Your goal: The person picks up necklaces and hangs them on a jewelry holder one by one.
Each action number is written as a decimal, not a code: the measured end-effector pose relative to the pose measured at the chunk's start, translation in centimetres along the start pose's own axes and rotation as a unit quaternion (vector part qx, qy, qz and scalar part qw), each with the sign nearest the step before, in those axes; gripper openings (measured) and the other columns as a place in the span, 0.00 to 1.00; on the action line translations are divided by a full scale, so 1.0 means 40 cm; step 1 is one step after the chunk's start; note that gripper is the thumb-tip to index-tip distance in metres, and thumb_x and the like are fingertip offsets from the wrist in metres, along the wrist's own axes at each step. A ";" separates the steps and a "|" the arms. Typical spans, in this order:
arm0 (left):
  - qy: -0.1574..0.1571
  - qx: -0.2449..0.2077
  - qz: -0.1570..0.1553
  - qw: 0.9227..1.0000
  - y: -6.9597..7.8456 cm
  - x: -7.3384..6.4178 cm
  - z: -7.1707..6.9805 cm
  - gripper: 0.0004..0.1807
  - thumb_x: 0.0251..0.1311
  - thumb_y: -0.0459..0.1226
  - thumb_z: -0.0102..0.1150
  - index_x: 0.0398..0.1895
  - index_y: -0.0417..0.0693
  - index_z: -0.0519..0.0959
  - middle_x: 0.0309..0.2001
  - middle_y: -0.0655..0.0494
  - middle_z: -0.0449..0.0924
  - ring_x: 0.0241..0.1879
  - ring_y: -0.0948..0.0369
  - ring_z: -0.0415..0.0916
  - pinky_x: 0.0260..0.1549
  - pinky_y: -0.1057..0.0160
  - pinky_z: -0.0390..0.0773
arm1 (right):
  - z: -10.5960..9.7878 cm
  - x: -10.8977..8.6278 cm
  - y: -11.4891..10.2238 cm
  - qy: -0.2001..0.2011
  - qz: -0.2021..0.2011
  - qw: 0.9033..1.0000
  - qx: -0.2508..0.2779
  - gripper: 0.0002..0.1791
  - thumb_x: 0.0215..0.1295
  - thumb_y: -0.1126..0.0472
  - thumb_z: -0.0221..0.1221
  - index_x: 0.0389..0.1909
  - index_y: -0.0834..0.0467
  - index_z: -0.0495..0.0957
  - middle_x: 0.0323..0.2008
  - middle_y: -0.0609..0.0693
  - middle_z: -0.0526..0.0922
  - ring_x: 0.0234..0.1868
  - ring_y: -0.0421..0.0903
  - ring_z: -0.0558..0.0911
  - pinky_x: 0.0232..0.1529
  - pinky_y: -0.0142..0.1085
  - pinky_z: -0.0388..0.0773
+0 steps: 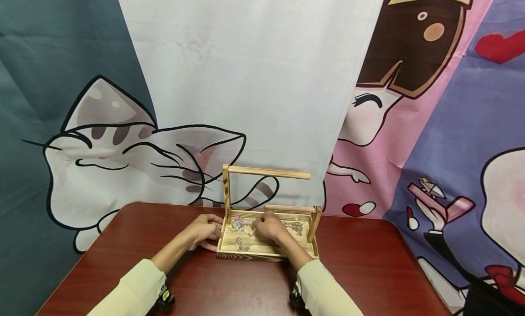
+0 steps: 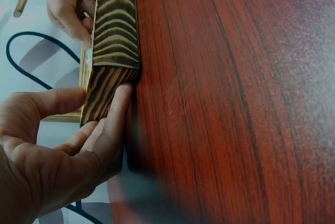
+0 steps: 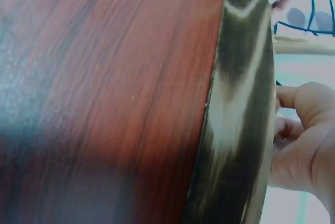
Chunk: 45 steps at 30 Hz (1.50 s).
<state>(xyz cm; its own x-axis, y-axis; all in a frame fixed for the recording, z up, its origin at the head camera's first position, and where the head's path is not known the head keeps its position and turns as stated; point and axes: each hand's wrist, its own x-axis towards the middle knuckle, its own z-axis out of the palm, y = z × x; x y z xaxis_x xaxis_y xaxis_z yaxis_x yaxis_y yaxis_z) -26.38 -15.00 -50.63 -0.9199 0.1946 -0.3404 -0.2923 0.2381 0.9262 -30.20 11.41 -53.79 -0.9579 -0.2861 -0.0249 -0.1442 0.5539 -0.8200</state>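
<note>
A wooden jewelry stand (image 1: 262, 256) with a shallow tray base sits on the table. My left hand (image 1: 203, 231) holds its left end; in the left wrist view the thumb (image 2: 63, 102) lies at the rim and the fingers (image 2: 112, 124) curl against the end wall. Over the tray's middle, my right hand (image 1: 268, 225) has its fingers curled down at a pale beaded bracelet (image 1: 248, 232), and the left wrist view shows a small white bit between those fingers. The front wall hides the right fingertips in the right wrist view.
Colourful beads (image 1: 237, 223) lie at the tray's back left, a silver chain (image 1: 241, 246) at front left, and more chains (image 1: 296, 227) on the right. A tall bar (image 1: 268, 172) and a lower bar (image 1: 291, 209) span above. A printed curtain (image 1: 254, 79) hangs behind the table (image 1: 361, 270).
</note>
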 end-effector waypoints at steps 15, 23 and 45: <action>0.004 0.000 -0.003 1.000 0.001 0.002 0.000 0.31 0.58 0.23 0.60 0.69 0.29 0.74 0.59 0.34 0.85 0.42 0.51 0.91 0.33 0.47 0.97 | -0.063 -0.055 -0.060 -0.099 0.150 0.935 0.305 0.10 0.83 0.58 0.63 0.42 0.61 0.84 0.27 0.42 0.75 0.20 0.35 0.60 0.24 0.26 0.60; 0.002 0.004 -0.003 1.000 -0.001 -0.001 0.002 0.30 0.59 0.23 0.60 0.68 0.30 0.75 0.59 0.34 0.85 0.42 0.50 0.91 0.33 0.47 0.97 | -0.067 -0.074 -0.087 -0.102 0.152 0.923 0.339 0.12 0.81 0.58 0.65 0.52 0.64 0.87 0.28 0.42 0.75 0.22 0.34 0.60 0.23 0.24 0.59; -0.011 -0.003 0.001 1.000 -0.001 -0.003 -0.004 0.33 0.59 0.22 0.59 0.72 0.28 0.72 0.63 0.30 0.84 0.44 0.49 0.92 0.35 0.45 0.97 | -0.080 -0.115 -0.213 -0.073 0.080 0.934 0.341 0.12 0.81 0.57 0.65 0.54 0.60 0.87 0.27 0.39 0.72 0.22 0.36 0.60 0.23 0.26 0.58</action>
<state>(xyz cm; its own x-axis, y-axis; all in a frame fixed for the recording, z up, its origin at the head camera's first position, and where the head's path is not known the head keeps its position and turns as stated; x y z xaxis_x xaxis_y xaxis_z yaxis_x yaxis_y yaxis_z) -26.32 -15.19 -50.60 -0.9146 0.2153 -0.3422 -0.2922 0.2330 0.9275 -25.38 10.50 -44.88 -0.9024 -0.3729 -0.2159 0.2382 -0.0140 -0.9711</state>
